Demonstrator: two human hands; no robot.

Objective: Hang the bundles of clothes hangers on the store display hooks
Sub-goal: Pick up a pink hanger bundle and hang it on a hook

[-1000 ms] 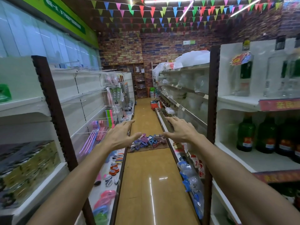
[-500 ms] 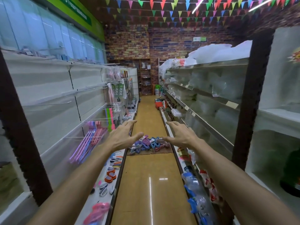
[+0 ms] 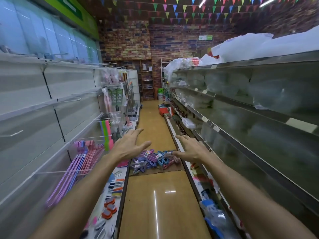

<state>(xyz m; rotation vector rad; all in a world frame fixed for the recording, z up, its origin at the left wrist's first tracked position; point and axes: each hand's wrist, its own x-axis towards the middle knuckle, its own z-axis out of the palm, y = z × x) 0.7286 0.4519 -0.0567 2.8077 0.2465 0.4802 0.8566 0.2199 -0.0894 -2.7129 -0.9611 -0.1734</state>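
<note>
A pile of hanger bundles, purple, blue and pink, lies on a flat piece of cardboard on the aisle floor ahead. Purple and pink hangers hang from wire display hooks on the left wall panel. My left hand and my right hand are stretched out in front of me, fingers spread, holding nothing, well short of the pile.
Shelving runs down both sides of a narrow aisle with an orange floor. The low left shelf holds brushes and small goods. Bagged goods fill the right shelves. A red basket stands farther down the aisle.
I have moved forward down the aisle; the bottle shelf on the right has left view and the hanger pile is nearer. Both hands stay outstretched and empty.
</note>
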